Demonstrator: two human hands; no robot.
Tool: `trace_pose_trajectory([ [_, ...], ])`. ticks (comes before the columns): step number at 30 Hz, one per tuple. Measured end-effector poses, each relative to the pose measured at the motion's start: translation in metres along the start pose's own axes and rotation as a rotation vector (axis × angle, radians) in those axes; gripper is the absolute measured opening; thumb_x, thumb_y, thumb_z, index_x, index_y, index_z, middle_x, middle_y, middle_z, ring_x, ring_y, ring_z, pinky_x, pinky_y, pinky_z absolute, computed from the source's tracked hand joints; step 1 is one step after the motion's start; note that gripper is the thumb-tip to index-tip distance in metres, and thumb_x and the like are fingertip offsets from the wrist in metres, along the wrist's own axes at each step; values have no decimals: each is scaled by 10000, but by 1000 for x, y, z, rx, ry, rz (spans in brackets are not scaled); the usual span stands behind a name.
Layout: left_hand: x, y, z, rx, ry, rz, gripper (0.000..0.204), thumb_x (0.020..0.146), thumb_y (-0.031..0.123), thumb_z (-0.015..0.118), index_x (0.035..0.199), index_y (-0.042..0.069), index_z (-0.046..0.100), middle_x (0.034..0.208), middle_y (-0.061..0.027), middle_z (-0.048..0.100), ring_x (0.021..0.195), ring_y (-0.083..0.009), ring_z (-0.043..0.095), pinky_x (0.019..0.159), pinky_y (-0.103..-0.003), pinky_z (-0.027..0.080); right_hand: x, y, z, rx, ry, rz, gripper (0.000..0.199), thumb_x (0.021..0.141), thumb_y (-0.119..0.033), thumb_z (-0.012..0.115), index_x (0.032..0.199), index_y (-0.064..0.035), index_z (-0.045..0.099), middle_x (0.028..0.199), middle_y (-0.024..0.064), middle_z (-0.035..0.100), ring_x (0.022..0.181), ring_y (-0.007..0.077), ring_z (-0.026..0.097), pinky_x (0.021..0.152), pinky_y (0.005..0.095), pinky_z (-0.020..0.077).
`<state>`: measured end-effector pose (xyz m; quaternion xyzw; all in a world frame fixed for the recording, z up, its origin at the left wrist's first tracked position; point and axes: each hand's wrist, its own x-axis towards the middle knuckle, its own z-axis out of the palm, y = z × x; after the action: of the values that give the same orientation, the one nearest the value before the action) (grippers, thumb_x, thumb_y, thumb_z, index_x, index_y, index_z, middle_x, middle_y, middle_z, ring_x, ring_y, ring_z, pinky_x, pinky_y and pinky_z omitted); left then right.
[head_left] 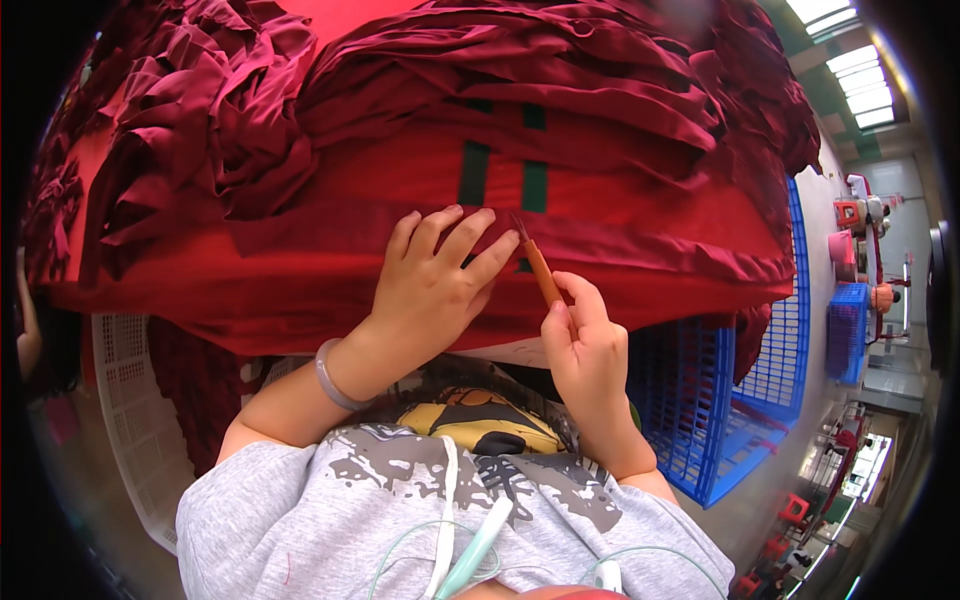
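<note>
My left hand (437, 282) lies with its fingers spread on a dark red strip of fabric (330, 226). In my right hand (585, 345) is a slim tool with an orange-brown handle (541, 270), gripped between thumb and fingers. Its thin metal tip looks forked, like a seam ripper's, and is by my left index fingertip, over the fabric. Whether the tip touches the cloth I cannot tell. Two dark green stripes (535, 187) show on the bright red cover (400, 180) just beyond my hands.
Heaped, folded dark red fabric (520, 60) covers the far side of the table, with another bunch (250, 120) at the left. A blue plastic crate (715, 400) stands at the right, a white one (130, 400) at the left. Other people and red stools (795, 508) appear far right.
</note>
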<state>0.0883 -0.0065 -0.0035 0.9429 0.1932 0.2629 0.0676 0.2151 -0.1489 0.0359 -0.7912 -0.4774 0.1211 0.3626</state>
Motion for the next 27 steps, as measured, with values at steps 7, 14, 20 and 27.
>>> trace_pose_trajectory([
  [7,1,0,1,10,12,9,512,771,199,713,1271,215,605,1283,-29,536,1159,-262,487,977,-461,392,7,-7,4,139,-69,31,330,905,-110,605,1226,-39,572,757,148,676,576,292,662,531,363,513],
  [14,3,-2,1,-13,24,22,487,757,186,712,1235,204,624,1251,-40,546,1112,-266,501,933,-443,406,13,3,13,-256,88,-193,318,834,-95,659,1147,-78,609,779,86,640,584,273,645,501,374,505],
  [20,5,-1,5,-13,51,27,469,748,175,712,1210,209,638,1229,-32,551,1088,-255,507,909,-428,402,12,-4,10,-358,67,-174,266,838,-96,650,1100,-64,617,739,68,611,564,256,631,475,357,494],
  [27,5,-1,6,4,64,14,468,730,171,718,1190,209,640,1214,-27,553,1076,-249,509,902,-425,397,15,-10,3,-355,13,-183,256,833,-92,645,1085,-59,610,735,71,612,577,254,634,486,366,496],
])
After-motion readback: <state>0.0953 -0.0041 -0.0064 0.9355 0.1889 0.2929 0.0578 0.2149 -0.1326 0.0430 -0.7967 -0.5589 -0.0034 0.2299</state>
